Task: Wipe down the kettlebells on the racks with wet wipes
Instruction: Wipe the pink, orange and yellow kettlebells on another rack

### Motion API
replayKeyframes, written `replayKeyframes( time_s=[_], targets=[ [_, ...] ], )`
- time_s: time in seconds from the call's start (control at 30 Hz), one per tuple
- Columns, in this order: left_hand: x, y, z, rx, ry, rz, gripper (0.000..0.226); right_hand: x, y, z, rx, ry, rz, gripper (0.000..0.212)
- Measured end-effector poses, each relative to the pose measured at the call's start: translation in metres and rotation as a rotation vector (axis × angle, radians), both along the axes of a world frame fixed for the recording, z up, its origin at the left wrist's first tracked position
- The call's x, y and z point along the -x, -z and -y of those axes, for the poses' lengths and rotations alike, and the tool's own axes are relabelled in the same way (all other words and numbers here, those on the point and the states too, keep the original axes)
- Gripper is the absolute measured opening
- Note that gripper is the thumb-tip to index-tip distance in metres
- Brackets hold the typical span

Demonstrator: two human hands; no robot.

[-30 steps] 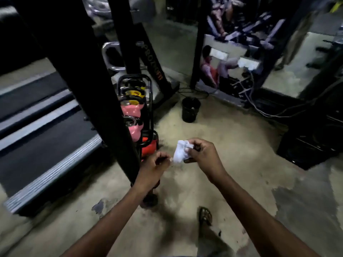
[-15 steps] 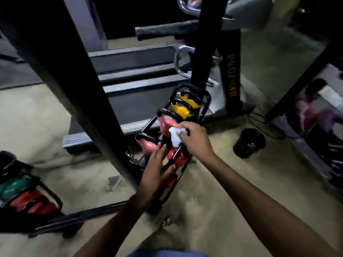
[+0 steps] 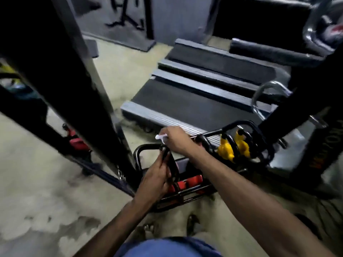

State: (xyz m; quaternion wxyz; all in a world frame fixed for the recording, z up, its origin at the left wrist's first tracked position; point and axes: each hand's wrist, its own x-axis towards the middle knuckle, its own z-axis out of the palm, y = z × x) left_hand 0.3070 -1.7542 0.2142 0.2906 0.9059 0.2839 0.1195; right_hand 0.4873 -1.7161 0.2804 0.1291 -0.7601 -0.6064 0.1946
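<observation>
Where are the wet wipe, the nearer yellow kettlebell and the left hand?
wet wipe (image 3: pixel 160 137): head view, white tip.
nearer yellow kettlebell (image 3: pixel 225 150): head view, its body.
left hand (image 3: pixel 157 178): head view, its back.

Single wide-angle head cam, worn up top, looks fwd & steeply down, v. near the left hand and right hand, close over the kettlebell rack, w/ treadmill farther ahead.
</observation>
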Motion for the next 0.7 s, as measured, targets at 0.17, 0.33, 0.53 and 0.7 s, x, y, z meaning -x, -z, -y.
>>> replayKeyframes(
  time_s=[0.17,0.33,0.53,0.7],
  targets=[
    [-0.010,-0.020,0.016,0.011,-0.193,-0.108,0.105,0.006,-0.006,-0.026,0.286,-0.365,0.174,0.027],
    [-0.018,-0.017,0.025,-0.059,-0.295,-0.137,0.100,0.021,-0.011,-0.037,0.290,-0.506,0.330,0.017],
    [-0.016,-0.023,0.024,-0.069,-0.280,-0.159,0.094,0.009,-0.006,-0.031,0.175,-0.372,0.251,0.012],
    [-0.008,-0.016,0.023,0.006,-0.252,-0.070,0.092,-0.019,0.038,0.005,0.083,0.392,-0.770,0.016]
  ],
)
